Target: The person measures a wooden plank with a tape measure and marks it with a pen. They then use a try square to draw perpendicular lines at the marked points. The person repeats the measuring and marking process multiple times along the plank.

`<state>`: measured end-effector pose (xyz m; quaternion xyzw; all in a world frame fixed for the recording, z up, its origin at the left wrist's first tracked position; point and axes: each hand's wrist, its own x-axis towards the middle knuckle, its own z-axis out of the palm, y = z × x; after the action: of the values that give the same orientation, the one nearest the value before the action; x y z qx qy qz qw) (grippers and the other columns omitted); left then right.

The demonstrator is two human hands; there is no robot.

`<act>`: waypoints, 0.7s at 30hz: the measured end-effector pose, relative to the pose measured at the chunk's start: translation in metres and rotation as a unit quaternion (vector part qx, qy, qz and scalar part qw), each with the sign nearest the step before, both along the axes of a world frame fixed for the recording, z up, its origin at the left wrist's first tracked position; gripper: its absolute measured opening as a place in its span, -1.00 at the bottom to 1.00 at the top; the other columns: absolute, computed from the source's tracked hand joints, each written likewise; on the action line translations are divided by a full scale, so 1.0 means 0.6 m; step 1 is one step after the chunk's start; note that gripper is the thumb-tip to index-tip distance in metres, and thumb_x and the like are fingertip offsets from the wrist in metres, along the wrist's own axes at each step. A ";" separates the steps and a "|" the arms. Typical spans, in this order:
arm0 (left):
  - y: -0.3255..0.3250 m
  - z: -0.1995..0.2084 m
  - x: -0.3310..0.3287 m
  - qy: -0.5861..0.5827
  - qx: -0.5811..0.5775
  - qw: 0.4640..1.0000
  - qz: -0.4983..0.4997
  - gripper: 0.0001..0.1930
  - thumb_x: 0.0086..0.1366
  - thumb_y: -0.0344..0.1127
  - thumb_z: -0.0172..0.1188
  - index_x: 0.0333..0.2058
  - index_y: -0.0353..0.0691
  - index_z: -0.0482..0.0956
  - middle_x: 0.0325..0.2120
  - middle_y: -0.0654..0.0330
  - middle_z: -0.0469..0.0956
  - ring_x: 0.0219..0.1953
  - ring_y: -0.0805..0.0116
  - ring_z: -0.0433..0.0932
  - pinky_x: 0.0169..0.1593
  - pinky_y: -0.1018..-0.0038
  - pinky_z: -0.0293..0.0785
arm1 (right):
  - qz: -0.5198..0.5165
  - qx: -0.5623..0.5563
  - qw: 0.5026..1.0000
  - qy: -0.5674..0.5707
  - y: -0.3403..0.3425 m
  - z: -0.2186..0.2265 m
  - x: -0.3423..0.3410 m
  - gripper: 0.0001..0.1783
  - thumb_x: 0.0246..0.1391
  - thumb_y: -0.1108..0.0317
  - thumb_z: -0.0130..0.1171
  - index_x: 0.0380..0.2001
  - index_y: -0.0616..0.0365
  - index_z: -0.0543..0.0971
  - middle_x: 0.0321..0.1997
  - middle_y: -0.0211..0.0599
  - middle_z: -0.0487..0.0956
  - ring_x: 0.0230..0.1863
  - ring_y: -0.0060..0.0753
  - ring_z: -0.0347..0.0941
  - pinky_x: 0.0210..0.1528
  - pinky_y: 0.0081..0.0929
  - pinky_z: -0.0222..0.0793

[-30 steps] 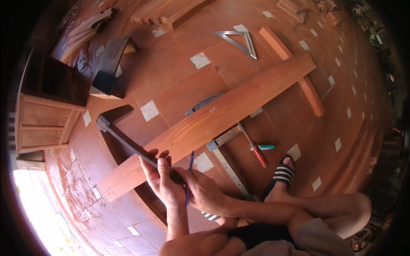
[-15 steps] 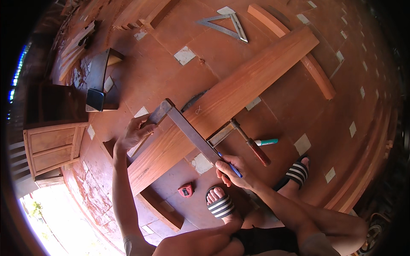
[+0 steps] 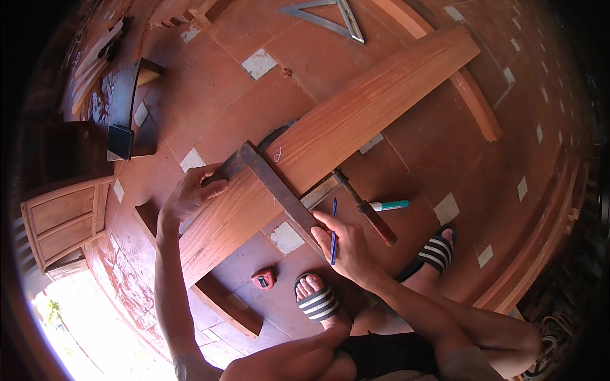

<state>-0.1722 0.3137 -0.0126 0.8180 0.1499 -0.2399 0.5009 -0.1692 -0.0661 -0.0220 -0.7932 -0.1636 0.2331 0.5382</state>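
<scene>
A long reddish wooden board [image 3: 381, 95] lies slantwise in front of me, with a small white chalk-like mark on its face. Across it rests an L-shaped carpenter's square [image 3: 279, 187], its long arm crossing the board's width. My left hand [image 3: 190, 193] grips the square's other arm along the far edge. My right hand [image 3: 349, 247] is closed near the long arm's close end, with a blue pen [image 3: 333, 235] upright between its fingers. Beside that hand a clamp [image 3: 376, 223] with a wooden handle is fixed at the board's near edge. Next to it lies a teal and white marker [image 3: 393, 206].
Curved wooden pieces [image 3: 476, 108] support the board, one more [image 3: 229, 308] at its near end. A red tape measure [image 3: 263, 278] lies by my sandalled foot [image 3: 318, 303]. Further off are a metal triangle square [image 3: 348, 19], a dark phone [image 3: 120, 141] and a panelled wooden frame [image 3: 67, 219].
The square has come down from a tilted, raised position onto the board. My right hand has turned the pen more upright. The whole view has shifted slightly.
</scene>
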 end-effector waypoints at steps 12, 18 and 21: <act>0.009 -0.016 -0.005 -0.022 0.004 1.000 -0.013 -0.42 0.44 -0.18 0.39 0.28 -0.48 0.57 0.04 0.06 0.76 0.08 0.42 0.61 0.26 0.39 0.45 | -0.023 0.005 1.000 0.007 -0.001 -0.011 -0.009 -0.57 0.39 0.28 0.35 0.11 0.46 0.66 -0.16 0.17 0.77 -0.19 -0.15 0.79 -0.13 -0.35 0.65; 0.005 -0.017 -0.007 -0.034 0.013 0.999 -0.010 -0.42 0.45 -0.18 0.39 0.29 -0.48 0.56 0.06 0.05 0.75 0.09 0.41 0.61 0.27 0.40 0.45 | -0.020 0.009 1.000 -0.004 0.002 -0.007 -0.005 -0.54 0.42 0.23 0.32 0.14 0.45 0.64 -0.20 0.10 0.77 -0.27 -0.19 0.76 -0.18 -0.34 0.63; 0.007 -0.017 -0.007 -0.018 0.005 1.000 -0.005 -0.42 0.45 -0.18 0.38 0.29 -0.47 0.56 0.06 0.04 0.75 0.10 0.41 0.61 0.28 0.40 0.44 | -0.044 0.001 0.999 -0.028 0.000 0.015 0.011 -0.56 0.43 0.23 0.27 0.13 0.44 0.63 -0.26 0.10 0.74 -0.29 -0.05 0.73 -0.19 -0.26 0.60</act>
<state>-0.1762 0.3176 -0.0226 0.8257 0.1377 -0.2270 0.4978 -0.1626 -0.0659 -0.0133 -0.8055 -0.1442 0.1865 0.5437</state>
